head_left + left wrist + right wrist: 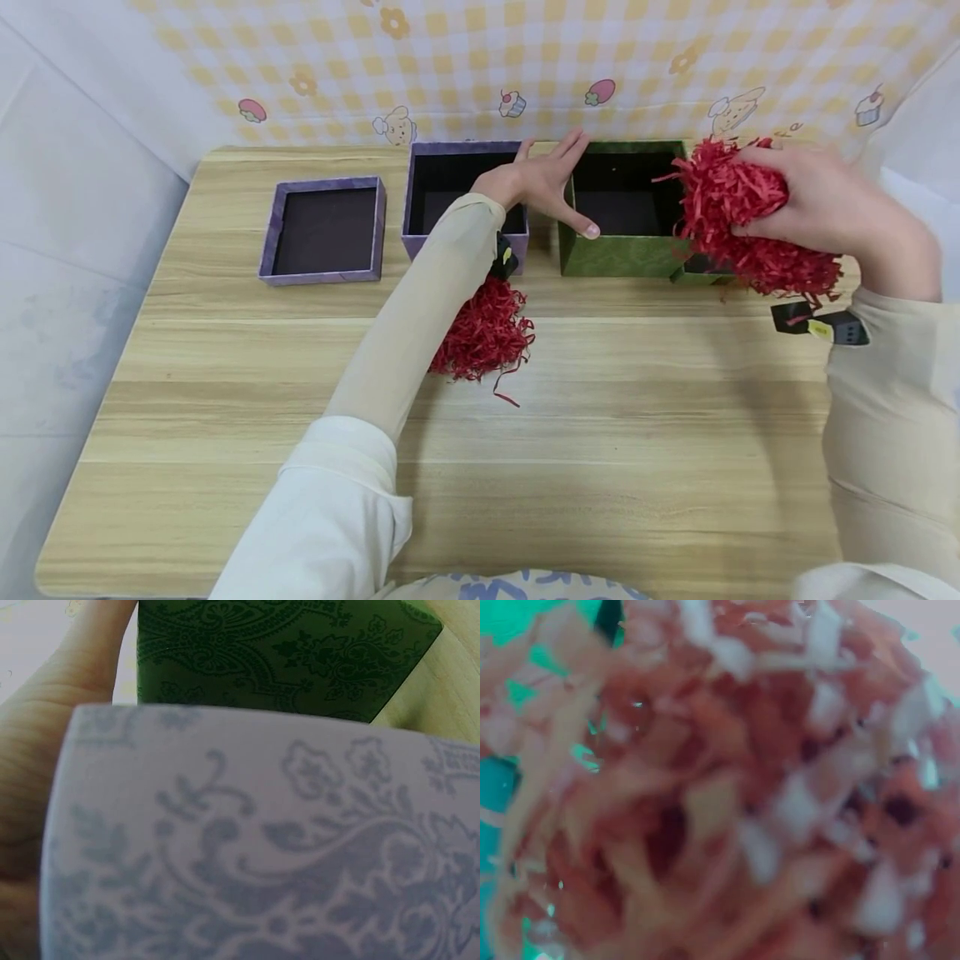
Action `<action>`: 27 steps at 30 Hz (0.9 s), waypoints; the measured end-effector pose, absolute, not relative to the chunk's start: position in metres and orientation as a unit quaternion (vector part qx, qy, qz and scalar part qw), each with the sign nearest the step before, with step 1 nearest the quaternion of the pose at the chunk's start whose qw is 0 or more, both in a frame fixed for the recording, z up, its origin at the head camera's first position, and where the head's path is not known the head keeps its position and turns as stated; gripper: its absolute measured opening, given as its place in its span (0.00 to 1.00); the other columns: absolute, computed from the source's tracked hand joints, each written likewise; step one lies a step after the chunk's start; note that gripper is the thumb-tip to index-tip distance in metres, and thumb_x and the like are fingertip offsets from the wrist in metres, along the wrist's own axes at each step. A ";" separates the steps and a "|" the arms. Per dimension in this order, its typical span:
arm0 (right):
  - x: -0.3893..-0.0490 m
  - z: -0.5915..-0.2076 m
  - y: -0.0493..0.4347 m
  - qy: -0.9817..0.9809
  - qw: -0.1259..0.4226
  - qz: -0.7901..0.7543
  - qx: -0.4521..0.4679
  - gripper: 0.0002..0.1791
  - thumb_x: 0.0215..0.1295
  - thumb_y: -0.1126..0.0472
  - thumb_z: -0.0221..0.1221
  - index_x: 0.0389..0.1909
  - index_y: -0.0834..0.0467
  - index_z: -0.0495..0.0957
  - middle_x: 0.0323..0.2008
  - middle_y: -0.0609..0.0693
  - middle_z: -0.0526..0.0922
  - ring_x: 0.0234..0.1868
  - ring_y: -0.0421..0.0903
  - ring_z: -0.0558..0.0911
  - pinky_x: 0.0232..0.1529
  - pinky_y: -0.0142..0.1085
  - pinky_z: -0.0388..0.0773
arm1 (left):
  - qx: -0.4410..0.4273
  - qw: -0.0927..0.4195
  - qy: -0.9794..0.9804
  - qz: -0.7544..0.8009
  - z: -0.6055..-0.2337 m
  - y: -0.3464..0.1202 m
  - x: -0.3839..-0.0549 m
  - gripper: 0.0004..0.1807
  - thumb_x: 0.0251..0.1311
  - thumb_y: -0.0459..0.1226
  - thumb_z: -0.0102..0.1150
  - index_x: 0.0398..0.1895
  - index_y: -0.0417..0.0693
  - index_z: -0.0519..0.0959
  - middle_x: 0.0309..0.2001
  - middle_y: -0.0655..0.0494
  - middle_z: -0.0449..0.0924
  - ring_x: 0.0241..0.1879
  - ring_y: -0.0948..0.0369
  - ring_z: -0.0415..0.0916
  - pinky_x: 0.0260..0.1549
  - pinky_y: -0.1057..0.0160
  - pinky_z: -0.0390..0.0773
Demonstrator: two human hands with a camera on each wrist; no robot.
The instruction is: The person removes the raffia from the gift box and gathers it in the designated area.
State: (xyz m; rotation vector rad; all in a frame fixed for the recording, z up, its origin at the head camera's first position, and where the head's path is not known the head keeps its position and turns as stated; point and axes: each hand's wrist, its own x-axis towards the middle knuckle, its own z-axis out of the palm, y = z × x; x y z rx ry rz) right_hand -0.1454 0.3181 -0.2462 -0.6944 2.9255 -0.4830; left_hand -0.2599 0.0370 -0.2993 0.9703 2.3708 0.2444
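My right hand (pixel 825 200) grips a big clump of red shredded paper (pixel 738 196) at the right end of the green box (pixel 622 257). In the right wrist view the shredded paper (pixel 727 810) fills nearly everything, blurred. My left hand (pixel 543 183) has its fingers spread and rests at the green box's left rim, its thumb over the front edge. The left forearm crosses the purple box (pixel 411 200), partly hiding it. In the left wrist view the purple box's pale patterned side (pixel 262 840) stands before the green box (pixel 285 660). The dark interiors show no contents.
A shallow purple lid (pixel 322 233) lies inside-up at the left of the wooden table (pixel 600 433). Another pile of red shredded paper (pixel 487 333) sits in front of the purple box, under the left forearm. A green lid (pixel 705 271), mostly covered, is beneath the right clump. A checked cloth (pixel 480 67) hangs behind.
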 end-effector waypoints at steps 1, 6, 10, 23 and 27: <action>-0.143 -0.248 0.319 0.958 0.046 -0.163 -0.231 0.36 0.42 0.72 0.69 0.57 0.64 0.69 0.41 0.66 0.77 0.40 0.61 0.75 0.40 0.53 0.68 | 0.362 0.281 0.884 0.093 -0.299 0.037 -0.260 0.71 0.36 0.75 0.53 0.67 0.60 0.14 0.67 0.64 0.05 0.70 0.62 0.36 0.58 0.51 0.11; -0.132 -0.258 0.320 0.955 0.040 -0.170 -0.240 0.39 0.38 0.73 0.71 0.57 0.65 0.69 0.42 0.67 0.76 0.40 0.63 0.75 0.41 0.54 0.68 | 0.362 0.283 0.883 0.101 -0.299 0.036 -0.260 0.71 0.36 0.75 0.54 0.67 0.60 0.15 0.67 0.65 0.06 0.70 0.63 0.34 0.57 0.52 0.10; -0.124 -0.266 0.322 0.957 0.047 -0.162 -0.236 0.40 0.36 0.73 0.72 0.57 0.65 0.69 0.45 0.69 0.75 0.42 0.66 0.74 0.41 0.59 0.68 | 0.362 0.285 0.881 0.105 -0.298 0.036 -0.259 0.71 0.36 0.75 0.54 0.67 0.60 0.15 0.67 0.65 0.06 0.70 0.63 0.33 0.57 0.52 0.10; -0.097 -0.293 0.321 0.959 0.118 -0.136 -0.220 0.41 0.38 0.67 0.74 0.58 0.68 0.68 0.54 0.73 0.67 0.53 0.70 0.67 0.48 0.62 0.65 | 0.364 0.290 0.879 0.105 -0.297 0.036 -0.259 0.71 0.36 0.74 0.54 0.67 0.59 0.15 0.66 0.65 0.05 0.70 0.65 0.29 0.56 0.52 0.09; -0.092 -0.300 0.317 0.956 0.138 -0.132 -0.223 0.41 0.39 0.68 0.73 0.58 0.70 0.67 0.55 0.74 0.67 0.57 0.71 0.64 0.50 0.61 0.64 | 0.366 0.290 0.878 0.107 -0.298 0.036 -0.260 0.72 0.36 0.75 0.54 0.67 0.59 0.14 0.66 0.65 0.05 0.70 0.65 0.27 0.56 0.52 0.09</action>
